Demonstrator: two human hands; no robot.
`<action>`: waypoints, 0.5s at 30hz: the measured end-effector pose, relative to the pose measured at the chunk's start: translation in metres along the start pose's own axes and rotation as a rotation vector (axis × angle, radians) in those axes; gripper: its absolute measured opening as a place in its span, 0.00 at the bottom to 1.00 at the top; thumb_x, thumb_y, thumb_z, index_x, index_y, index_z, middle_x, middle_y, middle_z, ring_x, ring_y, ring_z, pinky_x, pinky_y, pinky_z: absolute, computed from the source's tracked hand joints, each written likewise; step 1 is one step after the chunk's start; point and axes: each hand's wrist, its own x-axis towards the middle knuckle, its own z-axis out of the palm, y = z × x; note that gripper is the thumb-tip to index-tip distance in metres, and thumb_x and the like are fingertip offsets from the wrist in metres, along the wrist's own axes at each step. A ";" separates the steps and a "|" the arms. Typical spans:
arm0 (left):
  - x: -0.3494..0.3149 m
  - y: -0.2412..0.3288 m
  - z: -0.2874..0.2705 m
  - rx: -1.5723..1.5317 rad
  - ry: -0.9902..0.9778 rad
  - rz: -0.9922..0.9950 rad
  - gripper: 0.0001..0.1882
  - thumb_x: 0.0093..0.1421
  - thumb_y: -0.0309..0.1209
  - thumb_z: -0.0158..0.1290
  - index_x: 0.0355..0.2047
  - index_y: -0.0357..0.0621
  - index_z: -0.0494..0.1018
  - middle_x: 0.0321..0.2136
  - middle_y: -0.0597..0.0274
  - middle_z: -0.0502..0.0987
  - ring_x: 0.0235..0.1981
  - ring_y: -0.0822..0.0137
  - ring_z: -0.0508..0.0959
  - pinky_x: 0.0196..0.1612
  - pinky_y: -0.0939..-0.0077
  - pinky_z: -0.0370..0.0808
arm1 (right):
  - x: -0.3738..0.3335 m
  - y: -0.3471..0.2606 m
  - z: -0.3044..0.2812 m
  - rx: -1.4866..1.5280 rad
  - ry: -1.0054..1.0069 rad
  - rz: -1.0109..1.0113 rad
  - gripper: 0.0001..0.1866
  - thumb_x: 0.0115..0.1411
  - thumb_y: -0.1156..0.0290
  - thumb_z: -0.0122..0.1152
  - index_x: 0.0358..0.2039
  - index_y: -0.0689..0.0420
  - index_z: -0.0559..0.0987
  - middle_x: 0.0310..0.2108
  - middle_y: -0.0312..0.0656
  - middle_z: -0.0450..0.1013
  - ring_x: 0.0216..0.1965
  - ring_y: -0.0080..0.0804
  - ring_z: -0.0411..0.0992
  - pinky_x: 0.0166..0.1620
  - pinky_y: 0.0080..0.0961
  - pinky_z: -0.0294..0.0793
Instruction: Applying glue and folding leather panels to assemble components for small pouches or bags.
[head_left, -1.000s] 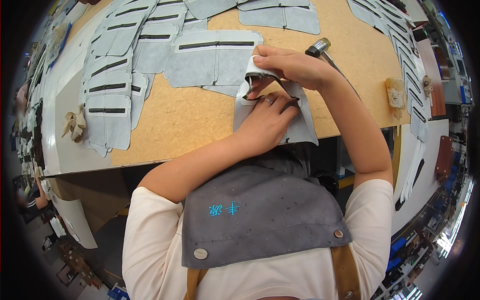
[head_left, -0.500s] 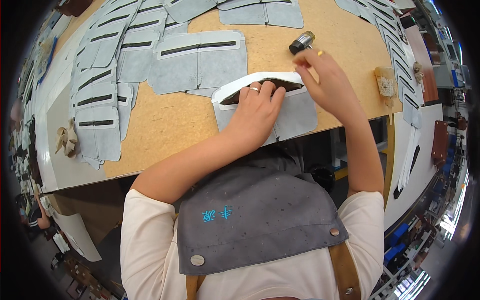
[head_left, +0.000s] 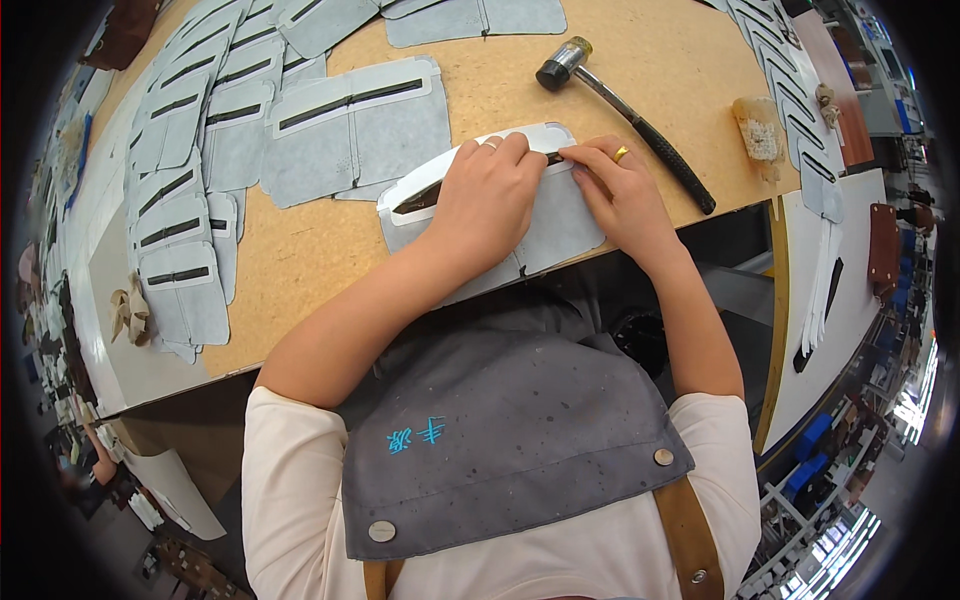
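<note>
A grey panel with a white-edged zip slot [head_left: 570,215] lies at the table's front edge, right before me. Over its slot is my left hand [head_left: 485,200], fingers bent and gripping the upper edge; the slot gapes dark to the left of it. My right hand [head_left: 625,200] pinches the right end of the dark zip, thumb under the forefinger. Both sets of fingertips are close together there, and part of the zip is hidden beneath them. A hammer [head_left: 630,115] with a black grip rests on the table beyond my right hand.
Grey zip panels [head_left: 180,210] overlap in rows at the left, and one large panel [head_left: 360,130] lies nearby. More panels [head_left: 800,130] line the right edge. A yellowish block [head_left: 757,130] sits near the right corner. Crumpled brown scraps [head_left: 130,310] lie at far left.
My right hand has come down from in front of the hammer onto the zip's right end, uncovering the hammer's handle. My left hand has shifted slightly right along the slot. The view has shifted.
</note>
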 end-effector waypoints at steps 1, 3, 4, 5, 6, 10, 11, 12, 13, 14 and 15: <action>0.000 -0.002 0.001 -0.061 0.003 -0.005 0.05 0.56 0.27 0.54 0.32 0.42 0.75 0.28 0.61 0.74 0.33 0.60 0.74 0.38 0.67 0.66 | 0.000 0.001 0.000 0.008 -0.006 -0.012 0.12 0.56 0.79 0.56 0.41 0.58 0.78 0.36 0.42 0.73 0.41 0.41 0.69 0.45 0.34 0.70; -0.001 -0.005 0.000 -0.122 0.001 -0.007 0.06 0.56 0.26 0.54 0.34 0.44 0.76 0.29 0.62 0.74 0.33 0.61 0.74 0.37 0.67 0.65 | -0.001 0.002 -0.001 0.016 -0.008 -0.019 0.12 0.56 0.79 0.56 0.41 0.57 0.78 0.35 0.41 0.72 0.40 0.40 0.69 0.45 0.33 0.70; -0.002 -0.007 -0.001 -0.134 -0.001 -0.001 0.08 0.55 0.24 0.54 0.35 0.45 0.77 0.30 0.63 0.73 0.33 0.61 0.73 0.37 0.67 0.63 | -0.001 0.002 -0.001 0.024 -0.022 -0.006 0.11 0.56 0.79 0.56 0.41 0.57 0.78 0.35 0.41 0.72 0.39 0.40 0.69 0.44 0.33 0.70; -0.004 -0.008 -0.002 -0.144 -0.003 0.005 0.10 0.53 0.23 0.54 0.36 0.47 0.77 0.30 0.64 0.73 0.33 0.62 0.73 0.37 0.68 0.62 | -0.001 0.002 -0.001 0.033 -0.035 0.006 0.11 0.56 0.79 0.56 0.40 0.56 0.78 0.34 0.41 0.72 0.39 0.40 0.69 0.44 0.32 0.69; -0.005 -0.008 -0.002 -0.144 -0.006 0.006 0.10 0.53 0.23 0.54 0.36 0.47 0.77 0.30 0.64 0.73 0.33 0.62 0.73 0.37 0.68 0.62 | 0.000 0.003 -0.001 0.035 -0.034 0.008 0.11 0.56 0.79 0.56 0.40 0.56 0.78 0.34 0.41 0.72 0.39 0.40 0.69 0.44 0.32 0.69; -0.009 -0.011 -0.002 -0.041 -0.021 0.078 0.16 0.50 0.21 0.54 0.40 0.49 0.77 0.30 0.67 0.72 0.33 0.66 0.72 0.38 0.69 0.60 | 0.001 0.004 -0.002 0.012 -0.051 -0.045 0.12 0.55 0.80 0.56 0.40 0.56 0.78 0.33 0.41 0.71 0.38 0.39 0.69 0.44 0.32 0.69; -0.009 -0.012 -0.002 -0.043 -0.016 0.107 0.18 0.48 0.21 0.54 0.41 0.49 0.77 0.29 0.67 0.71 0.32 0.67 0.72 0.38 0.69 0.60 | 0.001 0.005 -0.003 0.018 -0.056 -0.060 0.12 0.55 0.80 0.56 0.40 0.57 0.78 0.33 0.41 0.71 0.38 0.39 0.69 0.43 0.32 0.70; -0.009 -0.013 -0.003 -0.044 -0.018 0.108 0.18 0.48 0.21 0.54 0.41 0.49 0.77 0.29 0.67 0.71 0.32 0.67 0.72 0.38 0.69 0.60 | 0.000 0.005 -0.003 0.019 -0.056 -0.057 0.12 0.55 0.80 0.56 0.40 0.57 0.78 0.33 0.41 0.71 0.38 0.39 0.69 0.43 0.32 0.70; -0.009 -0.013 -0.003 0.004 -0.011 0.152 0.18 0.49 0.21 0.53 0.42 0.49 0.77 0.29 0.68 0.70 0.32 0.69 0.72 0.38 0.70 0.60 | -0.001 0.004 -0.004 -0.075 -0.046 -0.131 0.10 0.55 0.80 0.56 0.38 0.57 0.78 0.33 0.41 0.71 0.39 0.39 0.69 0.43 0.32 0.70; -0.009 -0.013 -0.003 0.054 -0.004 0.196 0.18 0.49 0.22 0.52 0.42 0.49 0.77 0.29 0.68 0.70 0.32 0.70 0.72 0.39 0.71 0.60 | -0.002 0.004 -0.004 -0.168 -0.036 -0.206 0.09 0.55 0.80 0.56 0.37 0.58 0.78 0.34 0.41 0.72 0.40 0.39 0.70 0.43 0.32 0.71; -0.010 -0.013 -0.003 0.055 -0.004 0.197 0.18 0.49 0.22 0.52 0.42 0.49 0.77 0.29 0.68 0.70 0.32 0.70 0.72 0.39 0.71 0.60 | -0.003 0.005 -0.005 -0.168 -0.036 -0.205 0.09 0.55 0.80 0.56 0.37 0.58 0.78 0.34 0.41 0.72 0.40 0.39 0.70 0.43 0.32 0.71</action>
